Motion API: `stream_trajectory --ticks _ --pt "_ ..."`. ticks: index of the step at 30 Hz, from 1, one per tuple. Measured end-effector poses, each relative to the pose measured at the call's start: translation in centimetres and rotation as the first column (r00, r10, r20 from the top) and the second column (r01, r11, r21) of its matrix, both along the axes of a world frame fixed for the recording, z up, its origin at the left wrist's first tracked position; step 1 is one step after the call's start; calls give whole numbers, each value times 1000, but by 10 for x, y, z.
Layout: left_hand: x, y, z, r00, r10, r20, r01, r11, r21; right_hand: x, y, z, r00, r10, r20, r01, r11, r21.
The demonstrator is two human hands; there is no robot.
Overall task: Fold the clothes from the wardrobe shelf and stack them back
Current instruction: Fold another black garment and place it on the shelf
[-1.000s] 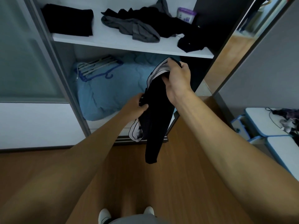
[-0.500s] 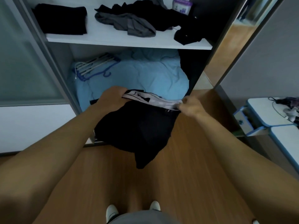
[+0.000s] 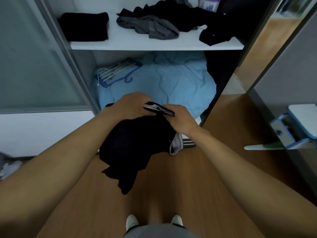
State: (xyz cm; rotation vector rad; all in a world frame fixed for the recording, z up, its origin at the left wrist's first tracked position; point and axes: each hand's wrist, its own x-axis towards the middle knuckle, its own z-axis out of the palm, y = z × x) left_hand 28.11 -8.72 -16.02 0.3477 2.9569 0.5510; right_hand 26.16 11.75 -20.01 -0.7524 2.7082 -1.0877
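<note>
Gripping black garment point(image 3: 135, 143) at pale-edged waistband point(image 3: 158, 108) with left hand point(image 3: 132, 106) and right hand point(image 3: 181, 120), close together, mid-air below wardrobe shelf point(image 3: 188, 41). Soft, light, limp; hangs bunched. Likely best taken at waistband corners, spread taut before folding. Loose clothes point(image 3: 151, 29) on shelf.

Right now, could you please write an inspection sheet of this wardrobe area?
Surface: white shelf, front partly bare.
Job's things: black garment hangs unfolded from both hands; folded black pile at shelf left; grey garment and black heap lie unfolded on the shelf.
Clutter: hangers on blue duvet below; purple pack at shelf back.
Grippers: left hand and right hand both grip the black garment's top edge.
Cables: nothing seen.
Surroundings: wooden floor, sliding door left, open drawer right.
</note>
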Motion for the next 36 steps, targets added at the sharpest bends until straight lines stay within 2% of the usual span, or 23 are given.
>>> stream_trajectory --ticks 3,5,7,9,10,11,12,13,14,15,16,18,20,22,25,27,32,36 --pt "0 -13 3 1000 -19 -16 17 987 -157 1 4 6 983 109 146 -91 988 -124" --pt "1 -19 2 997 -8 -82 -8 982 -189 4 3 9 970 139 197 -111 983 -149" --pt "4 -25 -5 974 92 -209 -116 987 -107 4 -2 11 977 142 161 -124 985 -117" --pt "11 -31 -14 905 335 -263 -314 942 122 3 -6 13 987 130 94 -129 992 -13" --pt "14 -32 -16 867 452 -208 -410 886 216 2 -8 14 990 127 66 -131 989 63" --pt "16 -31 -17 843 531 -80 -490 822 290 2 -10 14 990 134 45 -139 980 142" --pt "18 -29 -19 814 566 131 -572 740 355 3 -12 14 986 165 30 -167 963 209" --pt "20 -24 -21 755 529 387 -655 640 403 6 -15 15 976 216 16 -212 942 258" --pt "22 -18 -22 668 425 610 -723 564 398 9 -18 15 961 275 7 -265 918 294" --pt "25 -10 -26 584 314 748 -758 541 364 12 -20 13 942 335 11 -320 890 327" --pt "26 -3 -34 526 239 816 -766 549 333 14 -22 11 922 386 25 -368 855 365" --pt "29 12 -53 481 201 853 -765 572 296 17 -21 5 887 459 58 -430 772 468" --pt "29 23 -71 456 204 866 -785 551 283 20 -16 -2 864 489 119 -473 711 520" --pt "29 30 -83 431 198 881 -800 536 271 22 -8 -7 851 495 175 -506 684 525" --pt "28 41 -94 434 168 885 -763 591 262 24 4 -9 837 504 216 -534 661 528" --pt "29 46 -100 433 121 893 -751 597 283 24 9 -6 844 488 223 -529 688 498" --pt "27 53 -108 378 -8 926 -807 488 333 18 21 -4 939 322 123 -342 829 442" --pt "25 55 -106 358 94 929 -762 605 232 21 24 -11 943 301 142 -332 834 441"
